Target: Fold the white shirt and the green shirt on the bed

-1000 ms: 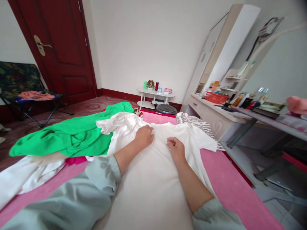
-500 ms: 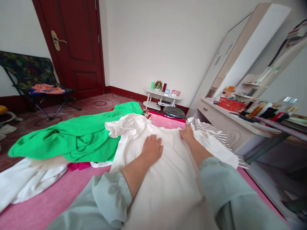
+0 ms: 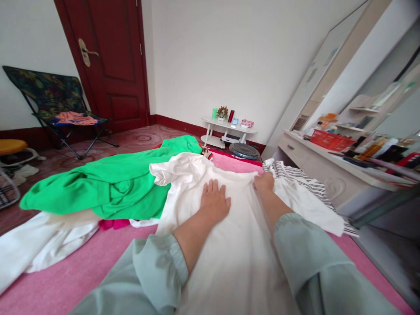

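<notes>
A white T-shirt (image 3: 236, 245) lies spread on the pink bed cover (image 3: 78, 271) in front of me, its sleeve crumpled at the upper left. My left hand (image 3: 215, 202) rests flat on the middle of the shirt, fingers stretched out. At the shirt's upper right edge my right hand (image 3: 264, 182) is closed, gripping the cloth near the shoulder. Left of the shirt, a green garment (image 3: 108, 183) lies over white clothes (image 3: 55, 240). To the right of my right hand is a white garment (image 3: 302, 203) with a black-and-white striped one (image 3: 303, 178).
A dressing table (image 3: 315, 162) with a red basket (image 3: 331, 140) and bottles borders the bed on the right. Beyond the bed's far end stands a small white table (image 3: 229, 124). A folding chair (image 3: 49, 100) holding orange cloth is at the far left, beside a dark red door (image 3: 108, 61).
The view has turned slightly left, so the scene shifts to the right. Both hands keep their places on the shirt, the left one flat and the right one gripping the edge.
</notes>
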A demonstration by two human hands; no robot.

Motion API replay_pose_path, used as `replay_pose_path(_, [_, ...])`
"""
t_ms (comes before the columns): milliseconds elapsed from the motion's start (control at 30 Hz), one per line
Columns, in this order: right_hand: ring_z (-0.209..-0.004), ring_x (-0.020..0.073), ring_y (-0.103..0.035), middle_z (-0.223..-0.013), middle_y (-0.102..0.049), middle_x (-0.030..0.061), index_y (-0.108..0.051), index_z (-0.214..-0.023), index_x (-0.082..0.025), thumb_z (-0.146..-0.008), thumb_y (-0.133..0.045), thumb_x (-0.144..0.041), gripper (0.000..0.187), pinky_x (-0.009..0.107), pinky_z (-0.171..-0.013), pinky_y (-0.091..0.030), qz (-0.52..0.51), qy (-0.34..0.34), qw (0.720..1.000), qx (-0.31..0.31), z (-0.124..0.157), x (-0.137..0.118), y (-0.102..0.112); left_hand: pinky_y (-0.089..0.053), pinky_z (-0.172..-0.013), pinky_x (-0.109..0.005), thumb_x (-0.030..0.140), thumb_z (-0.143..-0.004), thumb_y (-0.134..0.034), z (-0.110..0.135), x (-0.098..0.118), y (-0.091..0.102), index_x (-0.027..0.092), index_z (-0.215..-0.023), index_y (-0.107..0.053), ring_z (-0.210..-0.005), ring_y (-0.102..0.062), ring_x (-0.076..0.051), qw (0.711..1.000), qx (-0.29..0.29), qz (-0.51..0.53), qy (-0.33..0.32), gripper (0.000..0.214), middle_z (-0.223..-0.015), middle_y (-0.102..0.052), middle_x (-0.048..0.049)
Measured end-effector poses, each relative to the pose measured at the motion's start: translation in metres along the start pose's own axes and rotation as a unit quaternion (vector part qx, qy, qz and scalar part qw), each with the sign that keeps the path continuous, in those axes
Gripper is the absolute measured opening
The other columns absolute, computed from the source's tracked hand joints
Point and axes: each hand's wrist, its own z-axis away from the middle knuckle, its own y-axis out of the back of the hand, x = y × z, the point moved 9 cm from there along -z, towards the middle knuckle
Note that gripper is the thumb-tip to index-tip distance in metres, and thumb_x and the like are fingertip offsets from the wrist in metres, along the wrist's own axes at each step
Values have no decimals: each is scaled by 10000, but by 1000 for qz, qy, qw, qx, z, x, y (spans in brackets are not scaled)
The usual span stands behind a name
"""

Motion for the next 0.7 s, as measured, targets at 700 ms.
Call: replay_pose_path(700, [-1398,231,-175,-1521,-228,30,-304,-1429,-312,-940,-260,-514,531,499,-1121,-187,189,352,879,-259,170,59,79,-135,-1077,-531,652,-857,-232,-8,-25,-6,223,-1448,-285,-1394,-80,-380,998,-53,-25,18,732,-1536,-157,-126])
